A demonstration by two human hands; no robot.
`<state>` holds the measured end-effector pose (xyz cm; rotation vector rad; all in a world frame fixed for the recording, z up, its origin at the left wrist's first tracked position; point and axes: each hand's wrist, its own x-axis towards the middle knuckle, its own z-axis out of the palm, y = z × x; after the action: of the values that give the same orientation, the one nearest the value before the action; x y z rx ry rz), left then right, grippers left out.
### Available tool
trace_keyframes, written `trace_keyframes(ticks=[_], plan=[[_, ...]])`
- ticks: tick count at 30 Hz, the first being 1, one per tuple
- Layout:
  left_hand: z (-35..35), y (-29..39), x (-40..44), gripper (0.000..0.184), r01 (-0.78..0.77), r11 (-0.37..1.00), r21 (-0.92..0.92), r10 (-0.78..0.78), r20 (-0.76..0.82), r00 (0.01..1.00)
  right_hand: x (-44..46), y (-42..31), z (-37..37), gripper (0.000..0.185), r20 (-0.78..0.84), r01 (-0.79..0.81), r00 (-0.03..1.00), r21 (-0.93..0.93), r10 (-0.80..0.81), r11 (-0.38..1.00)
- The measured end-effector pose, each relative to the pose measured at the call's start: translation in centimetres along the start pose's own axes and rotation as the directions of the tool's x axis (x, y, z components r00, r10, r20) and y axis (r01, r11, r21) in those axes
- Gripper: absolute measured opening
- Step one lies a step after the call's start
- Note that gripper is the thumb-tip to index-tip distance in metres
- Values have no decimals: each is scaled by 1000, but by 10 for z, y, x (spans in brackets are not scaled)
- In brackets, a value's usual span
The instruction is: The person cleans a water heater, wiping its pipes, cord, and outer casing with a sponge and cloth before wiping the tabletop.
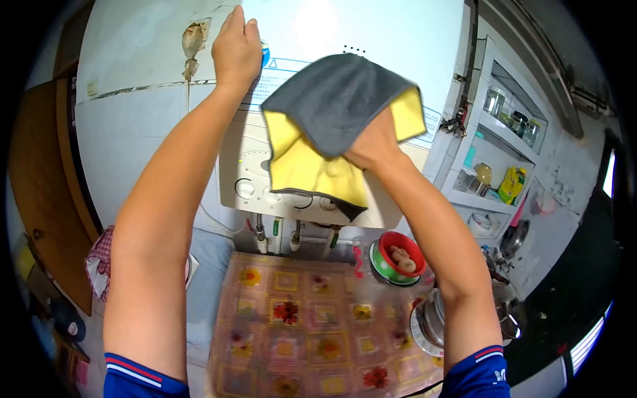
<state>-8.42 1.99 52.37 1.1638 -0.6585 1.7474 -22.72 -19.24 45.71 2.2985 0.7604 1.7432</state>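
Observation:
A white wall-mounted water heater [312,23] with knobs along its lower front fills the upper middle of the view. My left hand [237,53] rests at its left edge, fingers stretched out and holding nothing. My right hand [377,142] has a grey and yellow cleaning cloth [345,93] against the heater's front panel. Grey shows on the upper part of the cloth, while yellow hangs below over some of the knobs. The cloth hides most of my right fingers.
Below stands a table with a flowered tablecloth [285,331]. A red bowl [415,247] with eggs sits near its back right, and metal pots [434,318] are by my right forearm. Pipes [261,232] hang under the heater. Wall shelves [501,132] hold jars at right.

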Motion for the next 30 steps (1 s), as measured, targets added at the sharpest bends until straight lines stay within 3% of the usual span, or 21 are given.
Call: trace_keyframes(ticks=[2,4,6,8,9,11,12,14,15,16,18,20,21,22,24,25,26,28,29,30], plan=[[-2,1,2,47,38,999,-9,-38,30,999,-4,6,-12,31,-69,-155,985,64,159,986],[-2,-2,-1,48,98,995,-22,-96,62,993,-7,7,-36,35,-109,-255,966,-210,237,944],[6,-6,0,49,61,978,-198,-84,-112,990,-9,22,-38,36,-160,-528,847,-150,507,836],[-4,-5,-6,49,162,955,-247,-178,-43,983,-4,64,-28,39,-131,-576,812,-23,569,817],[-13,-4,-13,50,249,928,-275,-250,35,968,-2,101,-14,51,-121,-421,906,-326,405,846],[-31,-6,-35,53,358,888,-287,-317,180,931,33,101,-8,64,44,-307,927,-482,372,821],[-40,-6,-53,55,384,881,-276,-322,245,915,62,73,-17,64,163,-397,861,-374,481,838],[-58,-1,-76,51,387,866,-317,-310,267,913,98,57,3,55,140,-194,957,-341,254,920],[-62,-2,-85,50,422,829,-368,-338,272,901,103,41,16,50,36,-351,936,20,350,936],[-65,-4,-93,49,458,786,-415,-367,283,886,111,13,31,45,-23,-427,881,389,472,816],[-77,-8,-94,42,555,724,-410,-434,354,828,131,-9,58,43,-121,-140,982,64,147,988],[-87,-16,-92,38,643,422,-639,-474,450,757,138,-98,55,41,120,-191,971,-125,206,974],[-87,-17,-93,34,715,97,-693,-576,547,608,130,-101,64,42,110,-67,989,-255,98,965],[-85,-16,-93,35,627,-215,-749,-644,591,486,119,-102,73,43,118,59,993,-376,-16,925],[-99,-19,-90,39,671,-304,-677,-653,661,371,76,-107,90,44,100,178,982,-226,-158,958],[-114,-16,-91,43,801,-201,-564,-677,671,302,57,-121,92,47,130,185,978,-195,-162,963],[-114,-29,-96,46,719,87,-690,-471,607,640,39,-135,92,49,155,193,973,-163,-168,968],[-117,-23,-104,49,613,-455,-646,-528,750,399,13,-147,99,56,242,157,962,-110,-127,981],[-117,-24,-111,49,618,-460,-637,-521,758,394,9,-145,101,53,225,226,956,-161,-187,961],[-116,-29,-122,52,693,-297,-657,-490,727,480,8,-138,99,53,225,218,958,-167,-178,962]])
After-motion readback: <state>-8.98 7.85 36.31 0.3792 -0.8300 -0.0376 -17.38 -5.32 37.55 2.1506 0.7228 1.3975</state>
